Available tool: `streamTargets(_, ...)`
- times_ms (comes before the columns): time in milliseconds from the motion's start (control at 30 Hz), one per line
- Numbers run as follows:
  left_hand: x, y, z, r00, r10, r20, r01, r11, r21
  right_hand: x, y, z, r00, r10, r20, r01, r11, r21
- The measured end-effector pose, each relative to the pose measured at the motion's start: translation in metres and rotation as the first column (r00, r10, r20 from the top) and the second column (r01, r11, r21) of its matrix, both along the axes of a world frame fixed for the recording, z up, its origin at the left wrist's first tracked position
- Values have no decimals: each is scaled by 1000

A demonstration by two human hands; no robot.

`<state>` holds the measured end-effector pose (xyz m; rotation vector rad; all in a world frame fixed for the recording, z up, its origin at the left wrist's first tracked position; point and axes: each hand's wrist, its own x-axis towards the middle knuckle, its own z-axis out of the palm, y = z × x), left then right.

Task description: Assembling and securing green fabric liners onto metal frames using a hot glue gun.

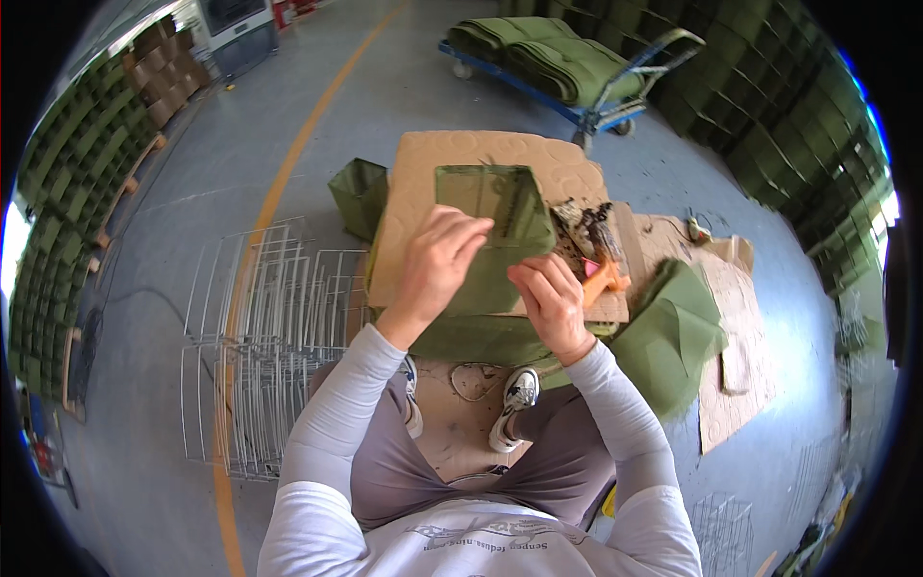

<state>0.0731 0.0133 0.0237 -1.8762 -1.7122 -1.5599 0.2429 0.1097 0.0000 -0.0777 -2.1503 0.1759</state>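
Note:
A green fabric piece with an open, box-like far end (495, 269) lies on a cardboard-topped work surface (413, 183) before me. Over its left side is my left hand (437, 264), thumb and fingers pinched together and pointing right. My right hand (550, 300) hovers at the fabric's right edge, its fingers closed in a pinch too. Whatever either hand holds is too small to make out. Close to the right hand sits an orange-handled tool (604, 281), its kind unclear, beside a dark, stained clump (591, 229).
Wire frames (279, 337) stand stacked at my left. Green fabric (673, 337) drapes to the right near cardboard sheets (735, 385). Another green fabric box (358, 197) is beyond the left edge. A blue trolley (567, 111) carries folded green fabric. Green stacks (87, 183) line the sides.

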Motion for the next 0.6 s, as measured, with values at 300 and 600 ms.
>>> streamTargets(300,45,-17,-12,940,-329,91,337,936,-99,-8,-21,-15,971,195,-138,-238,770,-592)
streamTargets(600,47,-9,-20,722,-395,568,477,879,6,17,-4,-6,625,89,-775,-600,-581,-551)
